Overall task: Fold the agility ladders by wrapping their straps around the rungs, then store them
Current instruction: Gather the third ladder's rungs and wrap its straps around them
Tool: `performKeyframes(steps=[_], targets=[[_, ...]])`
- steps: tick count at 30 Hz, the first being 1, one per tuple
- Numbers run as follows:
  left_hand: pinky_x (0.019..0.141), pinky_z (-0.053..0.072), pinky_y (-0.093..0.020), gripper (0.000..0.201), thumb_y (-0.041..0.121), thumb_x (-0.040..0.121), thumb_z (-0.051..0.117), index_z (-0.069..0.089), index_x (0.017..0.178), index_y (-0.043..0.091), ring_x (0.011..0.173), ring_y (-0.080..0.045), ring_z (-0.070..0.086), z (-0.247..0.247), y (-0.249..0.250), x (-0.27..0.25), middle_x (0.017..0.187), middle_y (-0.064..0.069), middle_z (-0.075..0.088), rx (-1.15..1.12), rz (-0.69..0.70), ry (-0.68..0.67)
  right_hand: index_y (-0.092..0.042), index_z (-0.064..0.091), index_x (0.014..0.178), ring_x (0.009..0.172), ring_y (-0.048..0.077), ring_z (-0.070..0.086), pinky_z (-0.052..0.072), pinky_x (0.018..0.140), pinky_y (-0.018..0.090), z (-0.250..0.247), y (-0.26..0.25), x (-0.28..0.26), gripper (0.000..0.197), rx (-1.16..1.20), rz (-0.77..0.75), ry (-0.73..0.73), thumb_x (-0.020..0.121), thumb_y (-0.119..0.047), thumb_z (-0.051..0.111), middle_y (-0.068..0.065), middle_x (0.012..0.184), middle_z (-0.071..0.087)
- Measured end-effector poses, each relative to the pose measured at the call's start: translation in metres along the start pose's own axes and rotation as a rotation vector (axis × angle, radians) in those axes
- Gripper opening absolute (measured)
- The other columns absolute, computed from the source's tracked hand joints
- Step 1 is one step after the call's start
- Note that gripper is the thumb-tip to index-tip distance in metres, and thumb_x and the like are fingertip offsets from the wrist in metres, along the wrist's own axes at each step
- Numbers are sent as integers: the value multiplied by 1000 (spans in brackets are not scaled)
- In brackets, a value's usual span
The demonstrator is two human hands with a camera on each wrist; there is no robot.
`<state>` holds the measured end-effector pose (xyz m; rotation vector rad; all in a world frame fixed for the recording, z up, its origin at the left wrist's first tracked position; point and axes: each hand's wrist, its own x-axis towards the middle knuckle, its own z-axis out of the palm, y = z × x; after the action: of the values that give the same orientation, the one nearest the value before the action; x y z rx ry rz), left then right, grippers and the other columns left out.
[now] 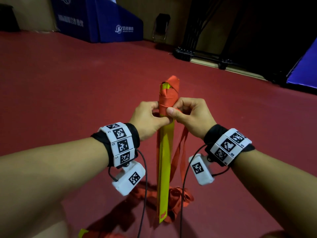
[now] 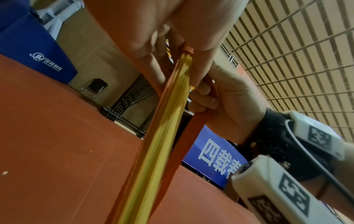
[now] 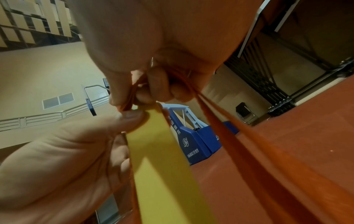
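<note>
A person holds a bundle of yellow rungs (image 1: 165,152) standing up, with its bottom end down by the red floor (image 1: 68,83). A red strap (image 1: 167,100) is wound many times around the top part of the bundle.

The left hand (image 1: 149,117) is on the left side of the bundle, just under the wound part. Its fingers (image 2: 153,66) are curled around the rungs and clamp them tight, and the thumb points to the right across the front. The right hand (image 1: 190,115) is on the right side, touching the left hand. Its thumb (image 1: 171,111) and fingers pinch the strap right at the bottom edge of the wound part. In the right wrist view the fingers (image 3: 159,81) are curled shut on the strap.

From the right hand, loose strap (image 1: 180,152) hangs down beside the rungs. At the bottom it lies in a messy red pile (image 1: 178,198) on the floor around the foot of the bundle.

Far back there is a big blue padded base (image 1: 106,19) with white letters. Near it stands a folding chair (image 1: 161,26) by the wall. On the right edge there is a blue mat (image 1: 305,71)
</note>
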<state>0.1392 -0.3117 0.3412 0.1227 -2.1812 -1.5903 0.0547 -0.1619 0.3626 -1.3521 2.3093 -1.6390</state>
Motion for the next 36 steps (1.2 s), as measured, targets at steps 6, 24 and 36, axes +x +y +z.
performKeyframes(steps=[6,24,36], targets=[[80,59,-43,29,30,62,79,79,91,31,83,-14,72,-2,-1,1,88,1,78,-69,-44,-33,-6,70,83,64,10,57,47,64,29,-9,1,-2,11,-36,24,-74,92,-12,69,-1,70,67],[92,57,-55,34,-9,79,76,73,98,19,98,-33,72,-14,-6,9,98,-12,75,-235,-128,-31,-14,66,79,55,11,49,44,56,36,-9,12,2,20,-317,6,11,92,-29,69,3,62,60],[68,57,-31,36,-13,83,69,57,107,12,74,-16,71,-20,-6,14,88,-5,73,-444,-196,-85,-9,64,91,52,7,40,36,53,23,-6,4,1,19,-125,62,-137,103,-12,50,-5,60,48]])
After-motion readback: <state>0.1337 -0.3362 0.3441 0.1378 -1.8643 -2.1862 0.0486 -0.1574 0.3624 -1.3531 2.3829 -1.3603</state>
